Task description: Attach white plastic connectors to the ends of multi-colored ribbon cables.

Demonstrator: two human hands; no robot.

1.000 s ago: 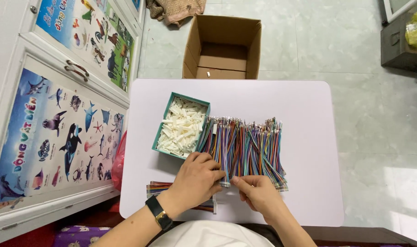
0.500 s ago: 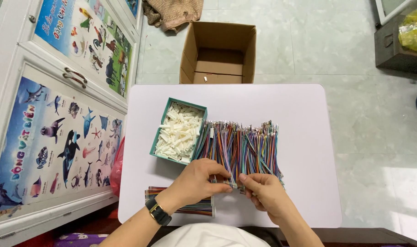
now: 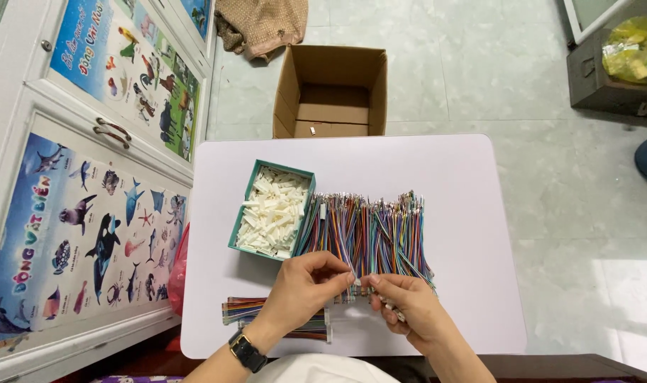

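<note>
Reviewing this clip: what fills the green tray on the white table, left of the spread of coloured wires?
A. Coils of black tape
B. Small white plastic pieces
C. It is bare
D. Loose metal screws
B. The green tray is heaped with small white plastic pieces, and it sits just left of the coloured wires on the white table.

An open cardboard box [image 3: 330, 92] stands on the tiled floor [image 3: 479, 64] just beyond the far edge of the table. A brown cloth bundle [image 3: 261, 25] lies far left of it. White cupboard doors [image 3: 25, 128] with animal posters [image 3: 89, 234] line the left side. At the far right, a yellow bag [image 3: 634, 48] rests on a dark case [image 3: 607, 85].
</note>
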